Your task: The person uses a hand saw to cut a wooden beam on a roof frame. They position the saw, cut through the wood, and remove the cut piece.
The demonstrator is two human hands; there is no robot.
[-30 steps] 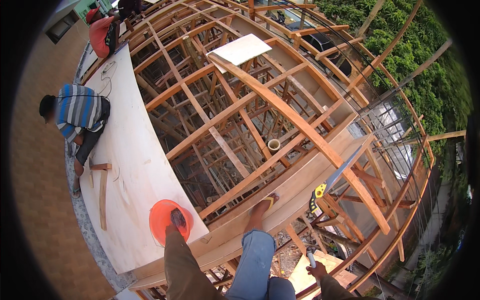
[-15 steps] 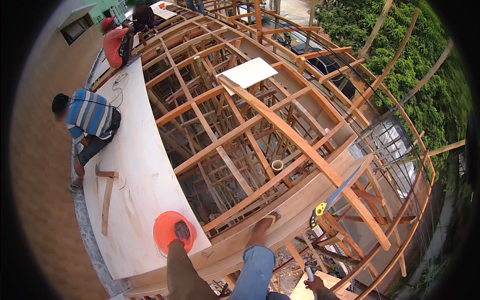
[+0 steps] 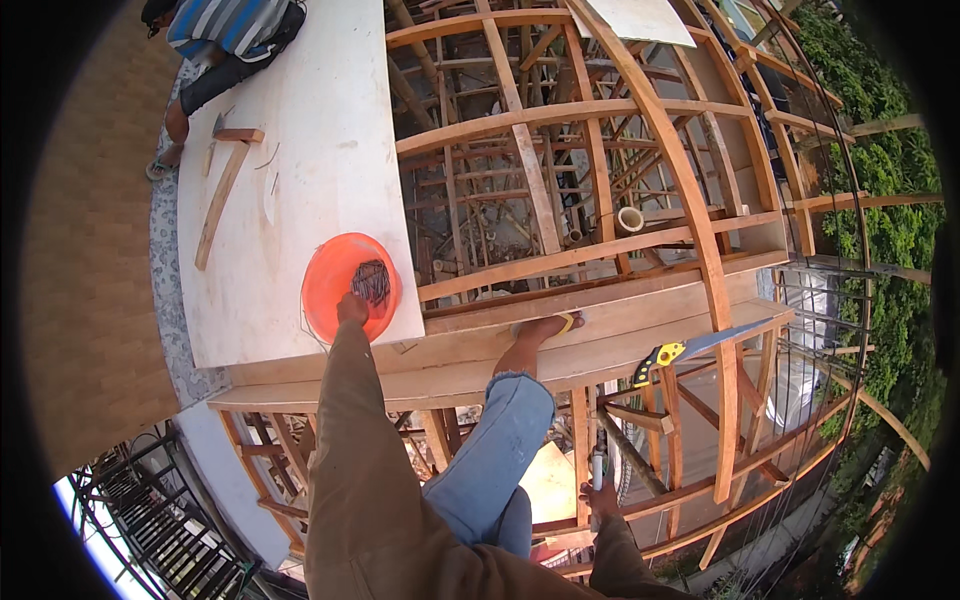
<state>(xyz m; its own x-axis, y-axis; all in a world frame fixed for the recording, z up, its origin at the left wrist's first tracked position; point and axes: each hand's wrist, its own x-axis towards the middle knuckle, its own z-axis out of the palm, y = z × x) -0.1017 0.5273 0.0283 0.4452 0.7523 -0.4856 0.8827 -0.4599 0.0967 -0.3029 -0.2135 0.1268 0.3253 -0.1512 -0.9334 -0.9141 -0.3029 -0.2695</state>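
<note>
Orange plastic surrounded the left hand point(image 3: 352, 309), which reached over the near rim of the bucket point(image 3: 325, 275) and rested against the dark nails point(image 3: 371, 284) heaped inside; whether its fingers had pinched any, I could not tell. The right hand point(image 3: 603, 499), lower and well apart, was closed around the pale handle of a tool point(image 3: 598, 466) that pointed upward, its far end too small to make out.

The bucket stood near the lower right corner of a white plywood sheet point(image 3: 330, 150). Farther up that sheet lay a short wood block point(image 3: 240, 135) and a longer wood strip point(image 3: 222, 205), set nearly at a right angle to each other. To the right of the bucket, a foot point(image 3: 540, 330) in a yellow-strapped sandal was planted on long wooden boards point(image 3: 460, 365), below a leg in blue denim point(image 3: 510, 415).

Beyond it, a saw point(image 3: 657, 362) with a yellow and black handle reached across the boards, its blade crossing a long curved timber point(image 3: 705, 245). Behind spread a lattice of beams point(image 3: 540, 265), with a round pipe end point(image 3: 630, 219) among them. At the upper left, a co-worker in a striped shirt point(image 3: 235, 28) bent over the sheet's edge, and green trees point(image 3: 890, 235) filled the far right.
</note>
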